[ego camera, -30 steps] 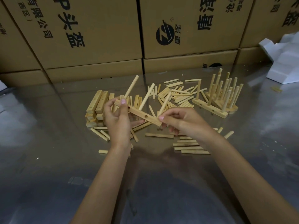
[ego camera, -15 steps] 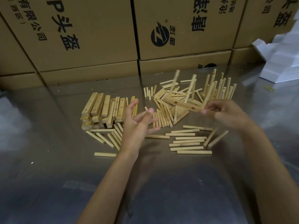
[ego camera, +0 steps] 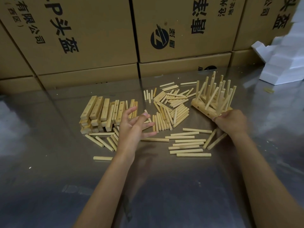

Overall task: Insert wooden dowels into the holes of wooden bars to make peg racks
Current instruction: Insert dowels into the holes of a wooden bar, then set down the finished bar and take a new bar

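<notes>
Setting: a glossy metal table [ego camera: 49,162] stood before a wall of printed cardboard cartons [ego camera: 74,38], with white foam blocks [ego camera: 283,63] at the far right.
Right hand: the right hand [ego camera: 230,121] gripped the near end of a finished peg rack [ego camera: 207,109], fingers curled round the bar, at the edge of the finished racks [ego camera: 217,91].
Left hand: the left hand [ego camera: 133,127] hovered spread and held nothing, between the stacked bars [ego camera: 102,111] and the loose dowels [ego camera: 171,109].
Step, as judged: setting the rack down with the others.
Doing it well: lower the bar flat, clear of neighbouring pegs, so nothing tips; then let go cleanly.
Next need: a fresh bar, nearest the free hand.
</notes>
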